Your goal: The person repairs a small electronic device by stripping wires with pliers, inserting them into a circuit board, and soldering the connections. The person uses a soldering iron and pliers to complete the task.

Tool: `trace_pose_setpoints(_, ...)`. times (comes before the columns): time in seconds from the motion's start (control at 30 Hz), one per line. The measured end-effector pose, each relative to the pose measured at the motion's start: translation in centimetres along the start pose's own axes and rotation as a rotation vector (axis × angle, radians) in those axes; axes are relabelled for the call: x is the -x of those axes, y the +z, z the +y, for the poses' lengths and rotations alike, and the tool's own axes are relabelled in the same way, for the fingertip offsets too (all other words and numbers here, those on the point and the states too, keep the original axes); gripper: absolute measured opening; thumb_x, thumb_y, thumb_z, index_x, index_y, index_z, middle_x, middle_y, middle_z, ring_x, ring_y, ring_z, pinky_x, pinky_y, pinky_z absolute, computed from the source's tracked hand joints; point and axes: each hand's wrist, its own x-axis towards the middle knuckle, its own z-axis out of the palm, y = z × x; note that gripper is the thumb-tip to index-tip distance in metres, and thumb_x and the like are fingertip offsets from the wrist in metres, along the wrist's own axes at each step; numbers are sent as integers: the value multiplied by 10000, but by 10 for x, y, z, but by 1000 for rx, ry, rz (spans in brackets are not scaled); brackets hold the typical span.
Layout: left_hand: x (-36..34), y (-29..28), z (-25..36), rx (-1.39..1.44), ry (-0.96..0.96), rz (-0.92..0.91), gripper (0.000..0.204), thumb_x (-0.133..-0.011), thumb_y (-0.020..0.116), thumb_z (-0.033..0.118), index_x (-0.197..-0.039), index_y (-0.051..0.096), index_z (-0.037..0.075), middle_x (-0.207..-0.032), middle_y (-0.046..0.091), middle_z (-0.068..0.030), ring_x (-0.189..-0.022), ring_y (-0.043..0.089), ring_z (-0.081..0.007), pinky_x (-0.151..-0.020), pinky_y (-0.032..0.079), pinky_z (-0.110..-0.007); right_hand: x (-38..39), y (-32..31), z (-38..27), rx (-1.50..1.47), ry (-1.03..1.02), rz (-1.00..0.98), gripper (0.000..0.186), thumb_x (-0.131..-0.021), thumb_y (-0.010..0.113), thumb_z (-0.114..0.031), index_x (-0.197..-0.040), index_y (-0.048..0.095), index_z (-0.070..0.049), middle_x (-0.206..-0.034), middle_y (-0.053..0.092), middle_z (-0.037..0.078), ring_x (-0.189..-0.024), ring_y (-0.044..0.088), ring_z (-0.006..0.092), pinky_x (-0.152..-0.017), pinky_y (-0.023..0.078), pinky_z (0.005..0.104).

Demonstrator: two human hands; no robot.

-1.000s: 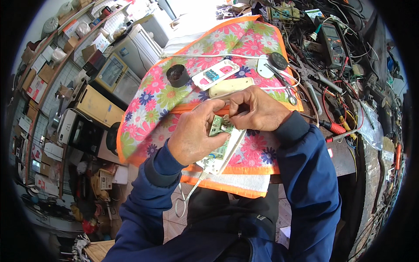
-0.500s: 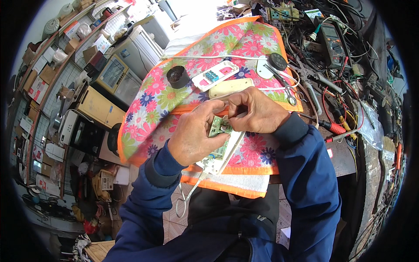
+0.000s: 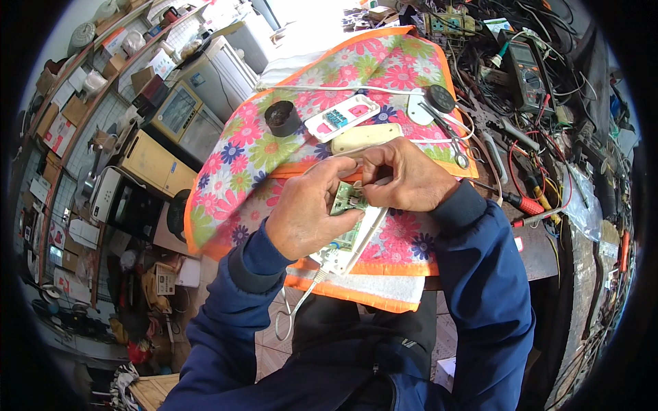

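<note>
My left hand (image 3: 305, 209) grips a green circuit board (image 3: 347, 197) between thumb and fingers. Under the board is an open white plastic housing (image 3: 369, 238), and a white cable (image 3: 318, 277) leaves its near end. At the board's far end, the fingertips of my right hand (image 3: 415, 177) are pinched together. Whatever lies in that pinch is hidden by the fingers. Just beyond the hands rests a cream plastic cover (image 3: 367, 137). Farther off is a white shell (image 3: 351, 113) with small blue terminal-like parts (image 3: 336, 120) inside it.
A flowered cloth (image 3: 240, 205) covers the work surface. On it stand a dark cup (image 3: 282, 119), scissors (image 3: 458, 151) and a round black piece (image 3: 440, 99). To the right lie a multimeter (image 3: 529, 75), a red-handled screwdriver (image 3: 524, 204) and tangled wires. Shelves (image 3: 68, 151) line the left.
Both hands keep nearly the same pose at the board. The whole view has shifted slightly; nothing is visibly picked up or put down.
</note>
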Motion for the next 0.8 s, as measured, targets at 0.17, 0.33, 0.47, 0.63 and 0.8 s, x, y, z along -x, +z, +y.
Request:
trace_pose_setpoints(0.17,-1,0,0,30,4,-4,659,-840,751,-121,-1433,479,-26,-1162,679,-90,-1009,646,-90,-859,536,-255,0,1,1,11,-3,6,78,-749,700,-17,-718,630,-4,-675,614,12,-679,563,88,-660,496,293)
trace_pose_setpoints(0.33,-3,3,-16,6,129,78,641,-776,820,47,-1360,560,-2,-849,591,-76,-719,549,-121,-662,482,-300,0,2,0,2,13,9,82,-741,707,-18,-717,630,-2,-674,630,30,-687,591,95,-679,519,302)
trace_pose_setpoints(0.47,-4,3,-18,-20,150,99,651,-757,839,89,-1346,577,4,-791,579,-83,-661,536,-139,-626,477,-315,0,2,-2,33,23,20,84,-729,715,-16,-719,633,-3,-671,636,37,-684,597,102,-677,522,313)
trace_pose_setpoints(0.63,-5,4,-20,-18,165,108,655,-755,843,96,-1346,576,4,-811,598,-99,-670,555,-152,-638,491,-325,0,2,0,48,18,20,89,-723,718,-14,-711,630,-8,-670,636,35,-676,589,104,-666,511,312)
trace_pose_setpoints(0.8,-5,4,-20,-17,162,104,655,-756,847,98,-1341,573,-11,-827,610,-109,-677,566,-160,-647,500,-327,0,2,0,30,-16,18,108,-735,715,-6,-693,615,-13,-675,624,17,-678,568,94,-664,499,301)
